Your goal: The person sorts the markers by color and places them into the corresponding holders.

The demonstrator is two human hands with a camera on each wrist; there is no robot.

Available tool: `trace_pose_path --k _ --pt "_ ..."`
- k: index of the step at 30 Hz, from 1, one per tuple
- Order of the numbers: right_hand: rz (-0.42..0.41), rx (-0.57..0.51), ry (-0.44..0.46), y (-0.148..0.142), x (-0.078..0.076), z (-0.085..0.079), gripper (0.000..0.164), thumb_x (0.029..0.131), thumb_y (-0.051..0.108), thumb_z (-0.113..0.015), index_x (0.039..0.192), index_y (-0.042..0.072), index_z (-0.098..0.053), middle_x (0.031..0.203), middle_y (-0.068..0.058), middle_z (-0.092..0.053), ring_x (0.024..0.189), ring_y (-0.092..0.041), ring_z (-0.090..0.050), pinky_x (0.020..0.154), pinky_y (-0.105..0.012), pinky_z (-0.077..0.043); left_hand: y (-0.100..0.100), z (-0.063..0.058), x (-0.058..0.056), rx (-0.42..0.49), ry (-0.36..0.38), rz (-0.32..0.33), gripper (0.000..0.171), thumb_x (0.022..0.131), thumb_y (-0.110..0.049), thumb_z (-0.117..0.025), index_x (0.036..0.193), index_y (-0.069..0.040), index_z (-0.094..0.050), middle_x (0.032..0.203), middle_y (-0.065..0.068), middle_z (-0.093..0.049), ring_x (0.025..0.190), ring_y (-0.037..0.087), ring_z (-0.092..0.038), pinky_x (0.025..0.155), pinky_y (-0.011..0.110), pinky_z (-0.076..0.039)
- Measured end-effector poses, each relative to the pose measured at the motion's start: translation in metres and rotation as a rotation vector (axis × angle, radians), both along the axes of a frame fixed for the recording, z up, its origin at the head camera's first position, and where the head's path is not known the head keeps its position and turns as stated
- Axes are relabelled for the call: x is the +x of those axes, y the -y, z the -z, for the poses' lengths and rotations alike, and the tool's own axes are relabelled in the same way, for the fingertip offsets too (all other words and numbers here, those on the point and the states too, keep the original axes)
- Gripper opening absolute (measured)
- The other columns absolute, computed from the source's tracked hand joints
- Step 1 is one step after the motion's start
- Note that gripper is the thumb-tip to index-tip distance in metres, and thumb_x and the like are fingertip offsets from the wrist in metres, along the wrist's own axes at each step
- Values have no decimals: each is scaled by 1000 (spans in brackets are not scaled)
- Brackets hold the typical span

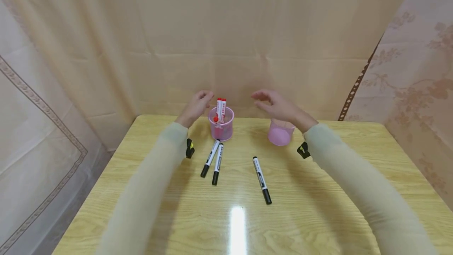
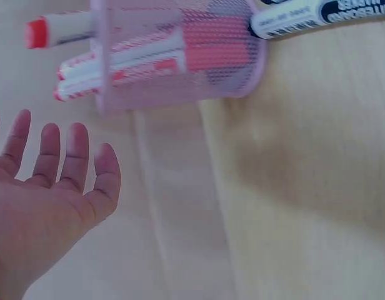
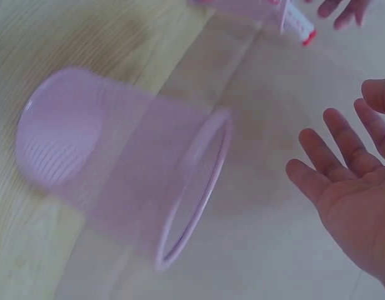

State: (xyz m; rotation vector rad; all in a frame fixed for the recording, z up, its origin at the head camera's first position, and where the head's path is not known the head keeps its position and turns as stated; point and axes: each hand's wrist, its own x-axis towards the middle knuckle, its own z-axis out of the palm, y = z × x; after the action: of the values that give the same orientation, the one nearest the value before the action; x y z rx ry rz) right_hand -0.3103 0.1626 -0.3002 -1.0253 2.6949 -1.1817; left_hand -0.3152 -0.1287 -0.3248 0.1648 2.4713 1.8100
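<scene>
Two bare hands are held out over the table [image 1: 301,227], neither with anything in its grip: the left hand [image 1: 196,106] is loosely spread beside the left cup [image 1: 222,133], and the right hand [image 1: 277,105], fingers gently bent and parted, is up near the mouth of the right cup [image 1: 280,135]. Both wrist views show a gap between fingers and cup. The left cup stands upright and holds three red-tipped markers [image 1: 221,109]; no marker shows through the mesh of the right one. In front, a black-capped pen [image 1: 210,158] lies beside a second pen [image 1: 217,164], their far ends close together near the left cup's foot, though whether they touch is hard to tell. A third pen [image 1: 262,180] lies apart, nearer the viewer. Good handling here seems mostly a matter of clearance: keep the fingers relaxed and above rim height, and move sideways only once the sleeves and wrists are free of the cups. The right cup looks light and would probably tip first if brushed. Any loose pen is best pinched lightly across the middle of its barrel, since it may roll, and lifted straight up without nudging its neighbour.
</scene>
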Motion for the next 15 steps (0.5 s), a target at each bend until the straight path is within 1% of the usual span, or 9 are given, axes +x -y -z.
trace_pose_path --k 2,7,11,15 --pt "27 -10 -5 -10 -1 0 34 96 11 -55 127 -3 -53 128 -20 -55 119 -34 -49 102 -51 -35 -1 -7 1 -21 -17 14 45 101 -34 -46 132 -2 -47 124 17 -48 115 36 -46 83 35 -41" --pt "117 -6 -1 -33 -7 6 32 95 8 -56 124 -6 -54 123 -25 -56 114 -36 -52 99 -51 -38 -7 -26 6 -51 -29 83 43 99 -31 -50 134 -7 -48 131 16 -49 117 36 -50 95 42 -42" --pt "195 21 44 -49 -12 16 33 95 8 -55 125 -7 -53 121 -25 -57 113 -37 -53 98 -50 -39 -16 -40 12 -66 -13 104 36 99 -28 -52 130 -9 -51 126 12 -52 113 36 -53 93 45 -44" --pt "238 34 91 -62 -14 25 36 96 11 -55 127 -7 -50 122 -25 -55 112 -40 -53 98 -50 -39 -26 -49 17 -84 27 114 33 98 -27 -54 126 -10 -52 120 12 -54 109 35 -54 91 49 -45"
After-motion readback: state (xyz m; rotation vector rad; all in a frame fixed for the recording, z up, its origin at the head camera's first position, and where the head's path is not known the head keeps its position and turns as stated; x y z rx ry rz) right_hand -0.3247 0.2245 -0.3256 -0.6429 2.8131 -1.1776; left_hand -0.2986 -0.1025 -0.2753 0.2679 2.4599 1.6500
